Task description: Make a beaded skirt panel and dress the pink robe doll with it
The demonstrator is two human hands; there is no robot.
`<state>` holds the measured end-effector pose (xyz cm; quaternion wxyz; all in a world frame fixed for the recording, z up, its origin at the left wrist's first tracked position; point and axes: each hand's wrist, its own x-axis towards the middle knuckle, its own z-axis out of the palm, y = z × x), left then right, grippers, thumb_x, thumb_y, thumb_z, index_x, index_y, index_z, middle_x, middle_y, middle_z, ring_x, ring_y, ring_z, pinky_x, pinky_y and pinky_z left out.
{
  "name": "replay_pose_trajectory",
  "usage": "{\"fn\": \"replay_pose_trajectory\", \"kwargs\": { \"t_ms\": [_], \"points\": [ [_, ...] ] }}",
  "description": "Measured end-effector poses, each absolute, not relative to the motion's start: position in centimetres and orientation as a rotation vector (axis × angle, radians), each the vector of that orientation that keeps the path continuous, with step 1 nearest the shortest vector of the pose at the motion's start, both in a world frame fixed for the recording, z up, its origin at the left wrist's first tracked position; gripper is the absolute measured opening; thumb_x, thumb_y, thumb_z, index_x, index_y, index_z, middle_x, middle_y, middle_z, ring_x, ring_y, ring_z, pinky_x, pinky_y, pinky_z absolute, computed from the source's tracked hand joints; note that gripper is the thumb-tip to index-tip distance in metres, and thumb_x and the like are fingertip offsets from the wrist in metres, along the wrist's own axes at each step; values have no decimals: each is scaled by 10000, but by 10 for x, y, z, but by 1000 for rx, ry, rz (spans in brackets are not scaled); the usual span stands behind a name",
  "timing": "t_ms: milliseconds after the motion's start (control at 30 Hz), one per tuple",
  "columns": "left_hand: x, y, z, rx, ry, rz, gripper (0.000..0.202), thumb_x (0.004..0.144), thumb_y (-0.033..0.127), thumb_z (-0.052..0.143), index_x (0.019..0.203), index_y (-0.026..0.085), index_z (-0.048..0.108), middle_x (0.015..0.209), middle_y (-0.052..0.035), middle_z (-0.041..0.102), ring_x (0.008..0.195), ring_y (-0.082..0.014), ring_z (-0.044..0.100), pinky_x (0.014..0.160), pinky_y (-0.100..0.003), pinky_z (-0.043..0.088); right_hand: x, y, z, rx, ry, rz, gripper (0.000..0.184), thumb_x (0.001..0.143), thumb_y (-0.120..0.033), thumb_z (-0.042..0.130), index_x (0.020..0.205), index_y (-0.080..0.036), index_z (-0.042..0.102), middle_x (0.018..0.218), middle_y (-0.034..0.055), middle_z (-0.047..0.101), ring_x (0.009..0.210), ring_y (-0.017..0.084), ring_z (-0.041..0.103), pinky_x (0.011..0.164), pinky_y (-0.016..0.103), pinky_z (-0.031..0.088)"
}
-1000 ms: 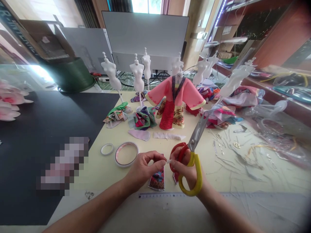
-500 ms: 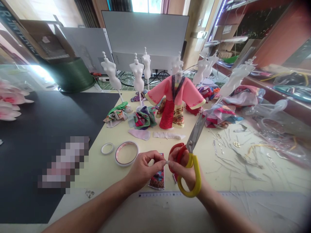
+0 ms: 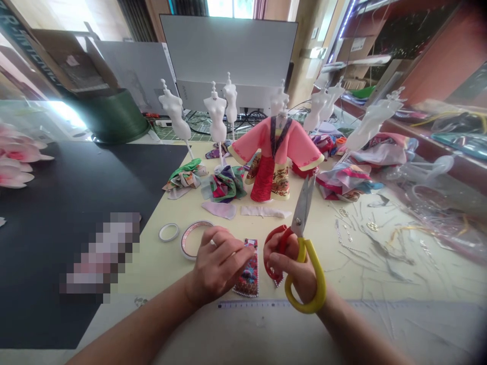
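Note:
My right hand [image 3: 292, 263] is closed round a pair of scissors [image 3: 304, 209], one handle loop red and the other yellow. The blades point up and away from me, nearly together. My left hand [image 3: 218, 266], with a ring on one finger, is bent with its fingers close together over a patterned fabric piece [image 3: 249, 274] edged with small beads. Its fingertips are partly hidden, so whatever they may hold does not show. Under my right hand, the tip of a second bead-edged piece [image 3: 279, 280] sticks out.
A doll-sized pink robe with red skirt [image 3: 279, 147] hangs on a stand ahead, among several white mannequins [image 3: 215, 116]. Tape rolls [image 3: 190, 230] lie left, a ruler [image 3: 266, 305] in front. Thread scraps and chains [image 3: 353, 247] are at the right, beside plastic bags [image 3: 437, 197].
My hands were together, pinching a small pale piece between them. Now they are apart: the left has turned palm-down over the patterned piece, and the right has shifted slightly right with the scissors.

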<state>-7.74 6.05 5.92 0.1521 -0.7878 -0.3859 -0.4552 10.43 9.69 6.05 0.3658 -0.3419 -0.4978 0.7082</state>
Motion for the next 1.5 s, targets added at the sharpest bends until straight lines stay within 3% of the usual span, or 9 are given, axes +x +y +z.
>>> {"fn": "replay_pose_trajectory", "kwargs": {
  "t_ms": [267, 633, 967, 1100, 1233, 1400, 1500],
  "points": [
    [-80, 51, 65, -2204, -861, -988, 144, 827, 121, 563, 884, 159, 690, 725, -11, 671, 720, -131, 561, 829, -350, 418, 104, 94, 61, -918, -1138, 1955, 171, 690, -209, 681, 766, -207, 528, 706, -17, 587, 550, 104, 507, 494, 240, 404],
    [-78, 54, 64, -2192, -842, -963, 130, 808, 116, 595, 866, 171, 698, 700, 0, 680, 699, -121, 555, 808, -339, 428, 106, 93, 64, -941, -1136, 2041, 173, 665, -193, 683, 696, -198, 513, 594, -36, 532, 483, 95, 469, 453, 238, 401],
    [-77, 53, 59, -2239, -826, -987, 119, 819, 145, 618, 916, 156, 685, 741, -7, 676, 718, -127, 562, 830, -338, 420, 107, 94, 62, -922, -1157, 2008, 196, 639, -131, 632, 747, -203, 485, 655, -38, 560, 546, 97, 500, 502, 231, 409],
    [-81, 61, 54, -2260, -927, -1068, 194, 795, 226, 688, 962, 131, 664, 758, -35, 679, 757, -156, 562, 859, -368, 411, 102, 94, 67, -1038, -1145, 1862, 204, 595, -130, 628, 711, -207, 479, 625, -51, 527, 540, 93, 478, 484, 223, 395],
    [-82, 67, 51, -2357, -1071, -1187, 292, 777, 367, 703, 963, 150, 647, 768, -54, 679, 752, -183, 557, 836, -393, 407, 97, 96, 75, -1136, -1048, 1705, 190, 567, -121, 635, 663, -205, 494, 696, -35, 511, 652, 117, 528, 565, 241, 467],
    [-71, 66, 57, -2588, -1652, -1695, 95, 817, 261, 649, 867, 180, 650, 721, -27, 652, 688, -154, 559, 708, -310, 421, 98, 96, 76, -1123, -1174, 1604, 116, 664, -181, 598, 681, -211, 487, 716, -20, 507, 690, 146, 549, 622, 296, 499],
    [-65, 61, 62, -2681, -2073, -1931, 109, 823, 270, 616, 793, 172, 654, 710, -26, 610, 682, -146, 544, 668, -280, 425, 101, 94, 74, -1138, -1339, 1497, 134, 677, -137, 592, 669, -201, 474, 715, -25, 484, 650, 125, 512, 582, 271, 466]
  ]
}}
